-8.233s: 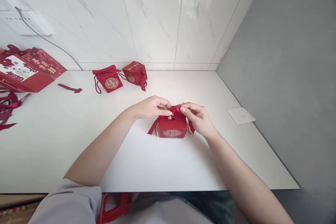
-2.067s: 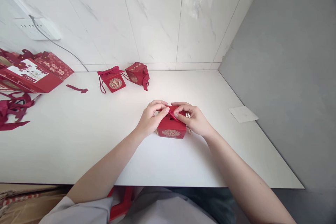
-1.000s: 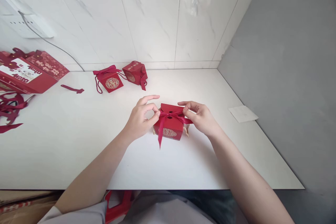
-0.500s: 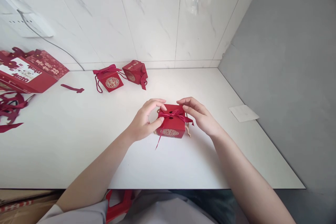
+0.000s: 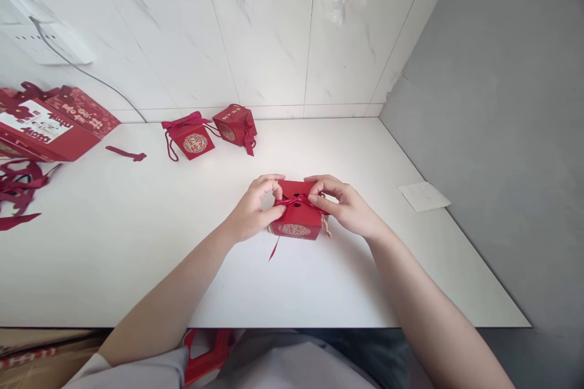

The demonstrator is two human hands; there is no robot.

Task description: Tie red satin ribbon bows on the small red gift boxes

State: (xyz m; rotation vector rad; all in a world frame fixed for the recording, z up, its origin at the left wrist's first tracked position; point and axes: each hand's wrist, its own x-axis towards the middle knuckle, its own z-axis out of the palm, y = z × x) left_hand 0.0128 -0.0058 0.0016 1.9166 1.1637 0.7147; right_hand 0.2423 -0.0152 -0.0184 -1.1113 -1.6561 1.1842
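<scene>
A small red gift box (image 5: pixel 298 219) with a gold round emblem on its front stands on the white table before me. Across its top runs a dark red ribbon (image 5: pixel 297 199), tied in the middle. My left hand (image 5: pixel 258 208) pinches the ribbon's left side between thumb and forefinger. On the other side, my right hand (image 5: pixel 343 202) pinches the right part of the ribbon, its other fingers along the box's back edge. One thin ribbon tail hangs at the box's front left. A twisted beige cord (image 5: pixel 325 225) shows at the right side, partly hidden.
Two similar red boxes with bows, one (image 5: pixel 194 138) beside the other (image 5: pixel 236 127), stand near the tiled wall. At the left lie larger red boxes (image 5: pixel 82 127), a ribbon heap (image 5: pixel 20 185) and a loose red strip (image 5: pixel 126 152). White paper (image 5: pixel 423 196) lies by the grey right wall.
Both hands have closed in on the ribbon. The right fingers, which were apart at the box's edge, now pinch the ribbon; the left forefinger has curled toward the thumb.
</scene>
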